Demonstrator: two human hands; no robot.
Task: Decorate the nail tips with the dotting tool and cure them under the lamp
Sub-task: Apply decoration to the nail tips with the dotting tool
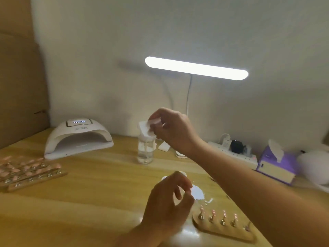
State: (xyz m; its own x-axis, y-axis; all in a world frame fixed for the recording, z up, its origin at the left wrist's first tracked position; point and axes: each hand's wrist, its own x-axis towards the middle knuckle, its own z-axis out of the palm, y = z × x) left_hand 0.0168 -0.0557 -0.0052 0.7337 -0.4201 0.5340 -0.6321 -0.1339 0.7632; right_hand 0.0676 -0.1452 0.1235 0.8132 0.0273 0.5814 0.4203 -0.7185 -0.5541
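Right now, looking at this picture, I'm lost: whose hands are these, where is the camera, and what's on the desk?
There is no machine: a person works with bare hands, and the one picture comes from a camera worn on their head, looking down at a wooden desk. The right hand pinches a white pad at the top of a clear pump bottle. The left hand hovers nearer the camera with curled fingers; whether it holds anything I cannot tell. Beside it a wooden holder carries small pink nail tips on stands. At the left stands the white curing lamp, with racks of more pink tips nearer. A lit desk light glows above.
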